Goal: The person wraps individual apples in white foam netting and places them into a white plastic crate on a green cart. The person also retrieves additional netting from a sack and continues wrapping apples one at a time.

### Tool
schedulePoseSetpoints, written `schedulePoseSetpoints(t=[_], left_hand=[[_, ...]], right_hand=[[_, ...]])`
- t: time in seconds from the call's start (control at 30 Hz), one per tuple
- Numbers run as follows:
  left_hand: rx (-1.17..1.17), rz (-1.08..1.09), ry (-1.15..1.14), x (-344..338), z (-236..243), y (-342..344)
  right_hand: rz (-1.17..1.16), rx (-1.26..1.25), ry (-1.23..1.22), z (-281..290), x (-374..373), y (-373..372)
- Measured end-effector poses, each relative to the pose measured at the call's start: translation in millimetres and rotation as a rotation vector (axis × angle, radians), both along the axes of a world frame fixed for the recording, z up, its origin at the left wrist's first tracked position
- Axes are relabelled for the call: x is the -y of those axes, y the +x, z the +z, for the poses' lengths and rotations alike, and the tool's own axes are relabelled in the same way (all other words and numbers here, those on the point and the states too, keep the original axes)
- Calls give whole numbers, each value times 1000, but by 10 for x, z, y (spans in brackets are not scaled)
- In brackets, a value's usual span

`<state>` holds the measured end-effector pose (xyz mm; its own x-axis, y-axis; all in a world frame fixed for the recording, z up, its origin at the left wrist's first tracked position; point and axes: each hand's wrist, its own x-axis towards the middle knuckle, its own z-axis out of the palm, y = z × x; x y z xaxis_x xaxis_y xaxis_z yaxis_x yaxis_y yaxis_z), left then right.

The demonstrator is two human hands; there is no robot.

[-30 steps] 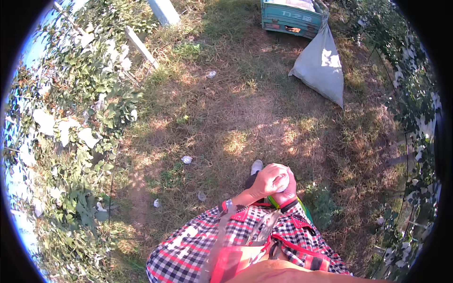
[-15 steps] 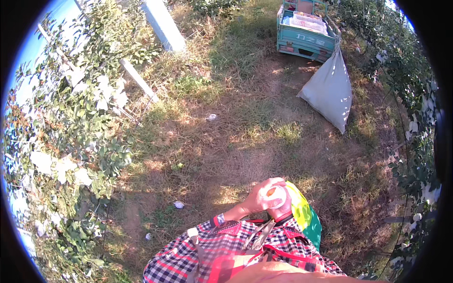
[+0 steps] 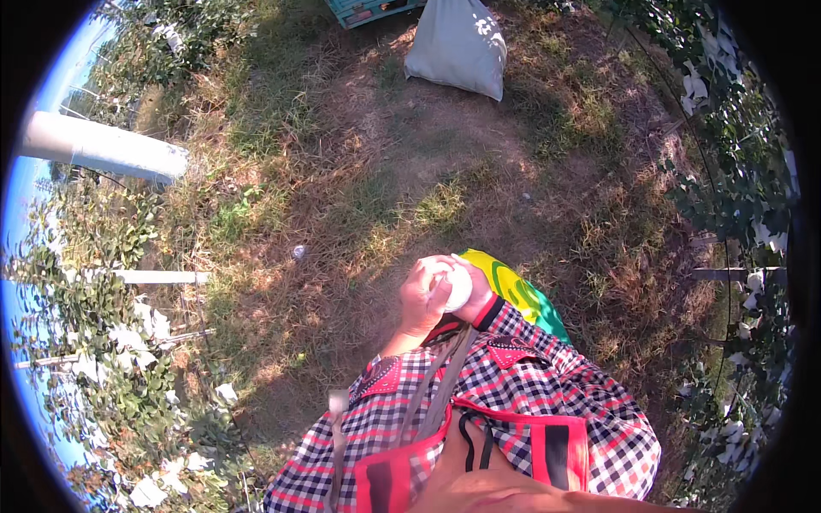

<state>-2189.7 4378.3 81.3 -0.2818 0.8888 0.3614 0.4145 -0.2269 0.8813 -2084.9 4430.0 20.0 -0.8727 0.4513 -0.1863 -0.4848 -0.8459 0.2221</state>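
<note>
From my end, biggest first: L-side leafy row (image 3: 94, 402) runs well left of the grip, R-side leafy row (image 3: 735, 171) well right, both w/ white wraps. Teal cart (image 3: 372, 7) sits far ahead of the grip, mostly cut off by the top edge. Pale post (image 3: 111, 147) far left & ahead. Grey-white sack (image 3: 457, 47) straight ahead, well apart. Checked jacket (image 3: 410, 385) just behind the grip. Yellow-green bag (image 3: 513, 291) just beside it, R side, by the R cuff.

Both hands are closed on one item, touching. L hand (image 3: 422, 295) wraps it from the left, thumb across its face; R hand (image 3: 481, 295) cups the right side, fingertips hidden, so can't tell exact hold. White round thing (image 3: 460, 289) sits btwn the palms: neither hand nearer, round face up toward cam, no clear long axis. Smallest: white scrap (image 3: 298, 252) on the grass, left & slightly ahead of the grip.
</note>
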Motion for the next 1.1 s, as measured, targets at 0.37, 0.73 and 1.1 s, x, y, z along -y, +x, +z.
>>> schedulePoseSetpoints(t=[0.37, 0.73, 1.1], left_hand=[[279, 80, -70, -2627, -412, -991], [391, -392, -284, -5504, -301, -2345], [106, -99, -185, -8242, -27, -3349]], right_hand=[[32, 109, -114, -428, -2643, -1037], [-164, 102, -8, -162, -5298, -2129], [42, 14, -34, -301, -8294, -3356]])
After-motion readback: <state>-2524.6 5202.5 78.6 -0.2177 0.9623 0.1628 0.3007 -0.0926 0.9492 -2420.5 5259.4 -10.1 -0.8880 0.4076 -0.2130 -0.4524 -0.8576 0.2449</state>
